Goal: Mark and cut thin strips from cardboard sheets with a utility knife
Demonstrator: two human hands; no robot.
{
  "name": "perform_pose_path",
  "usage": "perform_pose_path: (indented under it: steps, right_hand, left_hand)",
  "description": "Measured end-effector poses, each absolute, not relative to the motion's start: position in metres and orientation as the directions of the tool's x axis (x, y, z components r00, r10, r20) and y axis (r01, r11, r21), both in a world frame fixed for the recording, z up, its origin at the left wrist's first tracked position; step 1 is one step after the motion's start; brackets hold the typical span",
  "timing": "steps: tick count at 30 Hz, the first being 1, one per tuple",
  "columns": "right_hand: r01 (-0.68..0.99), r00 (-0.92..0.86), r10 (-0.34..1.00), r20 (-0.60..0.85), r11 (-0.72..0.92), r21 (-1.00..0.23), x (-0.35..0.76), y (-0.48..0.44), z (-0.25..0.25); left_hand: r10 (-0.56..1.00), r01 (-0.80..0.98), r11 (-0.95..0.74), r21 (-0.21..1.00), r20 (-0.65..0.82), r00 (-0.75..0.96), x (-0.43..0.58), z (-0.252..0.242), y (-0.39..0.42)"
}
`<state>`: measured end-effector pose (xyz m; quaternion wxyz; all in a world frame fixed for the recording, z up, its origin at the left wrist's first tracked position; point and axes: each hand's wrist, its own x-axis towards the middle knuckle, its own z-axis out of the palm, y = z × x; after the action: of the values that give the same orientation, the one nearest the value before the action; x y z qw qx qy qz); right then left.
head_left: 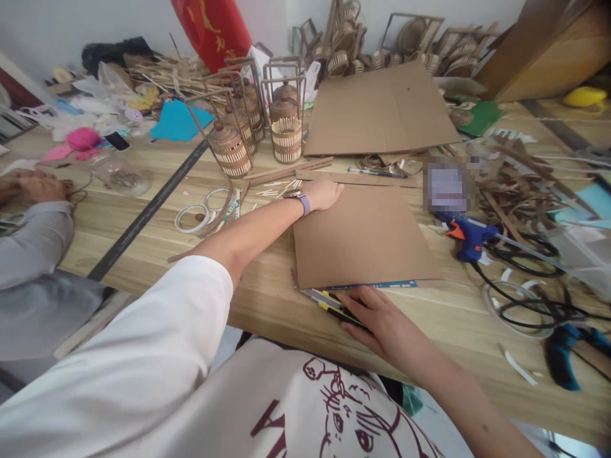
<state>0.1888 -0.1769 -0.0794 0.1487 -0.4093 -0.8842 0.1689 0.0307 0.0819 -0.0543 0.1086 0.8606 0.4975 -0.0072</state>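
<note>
A brown cardboard sheet (358, 235) lies on the wooden table in front of me. At its upper left corner is my left hand (324, 194), its fingers closed at the sheet's edge and its fingertips mostly hidden. Along the near edge, a thin blue strip (405, 284) pokes out from beneath the cardboard. My right hand (377, 318) is wrapped round a yellow and black utility knife (331, 304) just below that edge. The knife points up and left, close to the sheet's lower left corner.
Small lantern-like wooden pieces (231, 149) stand beyond my left arm, near tape rolls (191, 217). A larger cardboard sheet (377, 111) lies behind. To the right are a blue glue gun (472, 235), coiled cables and pliers (563, 359). Another person's hands (42, 186) are at the far left.
</note>
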Motion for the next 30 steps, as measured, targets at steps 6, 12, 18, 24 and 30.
perform_pose_path:
  steps: [6,12,18,24,30]
  right_hand:
    - [0.662,-0.651,0.752,0.104,0.629,-0.407,0.190,-0.173,-0.080]
    - [0.656,-0.654,0.748,0.112,0.635,-0.407,0.195,-0.178,-0.075]
    - [0.776,-0.471,0.849,0.241,0.528,-0.344,0.230,-0.163,-0.058]
    - [0.908,-0.353,0.876,0.328,0.405,-0.106,0.250,-0.111,-0.062]
    - [0.910,-0.339,0.818,0.465,0.411,-0.059,0.232,-0.121,-0.051]
  left_hand:
    - [0.824,0.829,-0.536,0.160,-0.115,0.555,0.038,-0.055,0.086]
    - [0.809,0.811,-0.563,0.161,-0.094,0.580,0.042,-0.058,0.087]
    - [0.785,0.787,-0.577,0.219,-0.116,0.609,0.036,-0.054,0.091]
    - [0.784,0.786,-0.574,0.231,-0.121,0.608,0.039,-0.054,0.088]
    - [0.784,0.795,-0.566,0.218,-0.155,0.601,0.038,-0.054,0.091]
